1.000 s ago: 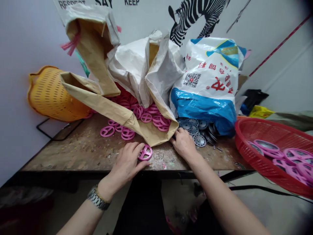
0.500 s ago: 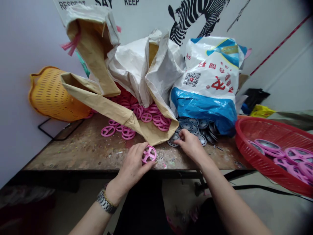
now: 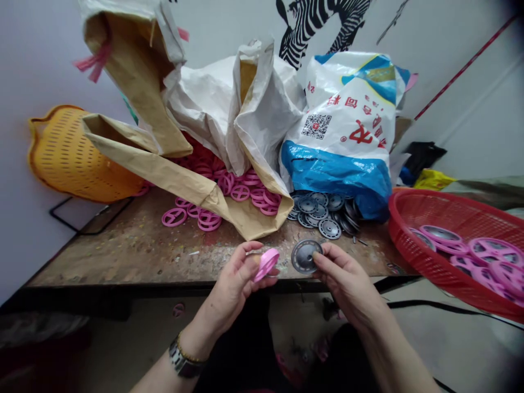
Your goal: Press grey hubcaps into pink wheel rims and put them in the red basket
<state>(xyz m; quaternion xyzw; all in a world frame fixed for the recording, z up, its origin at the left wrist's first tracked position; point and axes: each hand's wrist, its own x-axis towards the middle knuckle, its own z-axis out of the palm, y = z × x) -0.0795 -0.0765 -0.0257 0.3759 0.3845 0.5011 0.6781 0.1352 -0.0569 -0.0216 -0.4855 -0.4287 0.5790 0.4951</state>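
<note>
At the near edge of the surface [image 3: 135, 254], the left hand [image 3: 239, 279] has its grip drawn in, thumb and fingers pinching a pink wheel [image 3: 268, 264], and it's tipped so steeply that the rim shows nearly edge-on! Just across a gap to the right, the right hand [image 3: 347, 278] has its grip pinching a dark grey disc [image 3: 303, 257] by the right side, thumb pressed to the broad round face; wheel and disc are side by side, near each other but apart. Beyond them lies a paper bag [image 3: 176, 176], mouth gaping, heaped pink wheels [image 3: 240, 192] inside, with several loose pink wheels [image 3: 174, 217] to its near left. Right of that, piled grey discs [image 3: 317, 212] crowd the foot of a blue-and-white sack [image 3: 335, 169]. Over on the right it's a red basket [image 3: 417, 262] holding more pink wheels [image 3: 493, 252], some with grey inside their rims, and away on the far left, a yellow basket [image 3: 82, 155] leans over
</note>
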